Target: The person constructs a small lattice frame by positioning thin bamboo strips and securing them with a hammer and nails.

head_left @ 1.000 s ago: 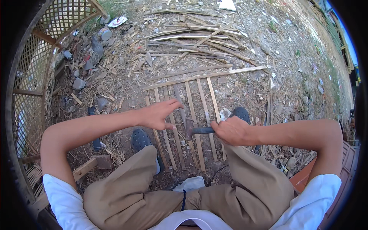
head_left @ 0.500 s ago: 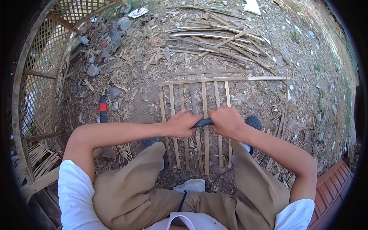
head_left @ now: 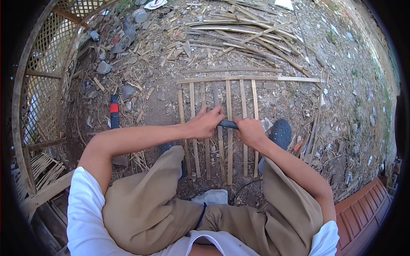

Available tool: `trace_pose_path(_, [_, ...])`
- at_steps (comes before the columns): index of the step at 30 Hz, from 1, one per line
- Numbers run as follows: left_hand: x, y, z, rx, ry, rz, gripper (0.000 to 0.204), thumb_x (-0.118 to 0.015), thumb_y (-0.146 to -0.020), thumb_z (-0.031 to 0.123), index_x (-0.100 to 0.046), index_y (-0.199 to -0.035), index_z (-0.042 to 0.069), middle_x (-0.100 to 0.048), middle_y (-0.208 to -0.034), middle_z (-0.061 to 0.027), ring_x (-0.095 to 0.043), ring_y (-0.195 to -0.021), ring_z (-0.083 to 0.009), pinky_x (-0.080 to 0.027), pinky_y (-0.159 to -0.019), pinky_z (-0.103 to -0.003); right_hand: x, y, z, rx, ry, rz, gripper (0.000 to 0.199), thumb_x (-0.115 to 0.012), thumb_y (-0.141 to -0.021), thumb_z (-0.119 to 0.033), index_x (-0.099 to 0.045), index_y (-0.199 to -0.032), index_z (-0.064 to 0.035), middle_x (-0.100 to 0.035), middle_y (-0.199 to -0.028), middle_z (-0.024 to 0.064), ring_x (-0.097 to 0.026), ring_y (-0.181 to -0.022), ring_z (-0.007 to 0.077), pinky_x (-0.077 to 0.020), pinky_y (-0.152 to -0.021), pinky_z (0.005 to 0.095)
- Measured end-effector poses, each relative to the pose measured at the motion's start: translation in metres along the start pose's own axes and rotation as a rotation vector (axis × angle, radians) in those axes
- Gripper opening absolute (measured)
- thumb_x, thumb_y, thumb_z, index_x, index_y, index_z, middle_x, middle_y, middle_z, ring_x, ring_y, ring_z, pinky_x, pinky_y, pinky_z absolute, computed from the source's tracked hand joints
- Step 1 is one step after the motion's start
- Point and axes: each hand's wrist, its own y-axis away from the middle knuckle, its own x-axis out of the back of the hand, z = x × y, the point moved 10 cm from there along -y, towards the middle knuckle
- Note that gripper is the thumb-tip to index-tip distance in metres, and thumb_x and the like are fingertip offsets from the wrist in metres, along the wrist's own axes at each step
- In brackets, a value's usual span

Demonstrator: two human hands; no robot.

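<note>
My right hand (head_left: pixel 250 130) is closed round a short dark grey rod-like handle (head_left: pixel 228 124); its full shape is hidden by the fingers. At the handle's left end, my left hand (head_left: pixel 206 123) has its fingers bent and pinched together, and what they hold, if anything, does not show. Beneath both hands lies a row of several thin wooden strips (head_left: pixel 229 158), set side by side and pointing away from me. A longer crosswise strip (head_left: pixel 265 78) lies at their far ends. Another loose strip (head_left: pixel 230 70) lies just beyond it.
Farther off is a heap of long wooden strips (head_left: pixel 256 38). A black tool with a red band (head_left: pixel 114 109) lies at the left, near a lattice panel (head_left: pixel 47 51). A brown slatted panel (head_left: pixel 363 213) stands lower right. My shoe (head_left: pixel 281 133) is beside the strips.
My left hand has lifted from its grip on the handle's left end and shifted slightly away from me. The right hand keeps the handle, now tilted more. The whole view has shifted a little.
</note>
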Motion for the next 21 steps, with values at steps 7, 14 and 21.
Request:
trace_pose_path(7, [0.025, -0.018, -0.005, -0.165, 0.01, 0.02, 0.048, -0.063, -0.089, -0.004, -0.056, -0.136, 0.002, -0.055, -0.136, -0.0189, -0.059, -0.127, -0.0428, -0.049, -0.111, -0.054, -0.001, 0.005, 0.024, -0.185, -0.19, 0.015, 0.025, -0.073, -0.101, -0.024, -0.065, -0.118, -0.0079, -0.076, -0.09, 0.024, -0.076, -0.088, 0.0487, -0.0602, -0.079, 0.0615])
trace_pose_path(14, [0.002, 0.01, 0.014, -0.16, 0.034, -0.207, 0.046, -0.067, -0.094, 0.009, -0.058, -0.138, 0.0, -0.06, -0.123, -0.0187, -0.067, -0.119, -0.0401, -0.058, -0.1, -0.054, -0.025, 0.028, 0.006, -0.076, -0.192, -0.062, 0.024, -0.074, -0.101, -0.021, -0.066, -0.115, -0.0034, -0.078, -0.092, 0.0225, -0.078, -0.087, 0.0459, -0.0624, -0.079, 0.0583])
trace_pose_path(21, [-0.021, 0.023, 0.024, -0.222, 0.074, -0.404, 0.051, -0.07, -0.093, 0.01, -0.057, -0.141, -0.002, -0.061, -0.125, -0.0205, -0.068, -0.116, -0.0427, -0.058, -0.098, -0.054, -0.042, 0.041, -0.004, 0.036, -0.065, -0.149, 0.025, -0.071, -0.101, -0.02, -0.068, -0.119, -0.0034, -0.079, -0.091, 0.0193, -0.08, -0.086, 0.0427, -0.0633, -0.076, 0.0554])
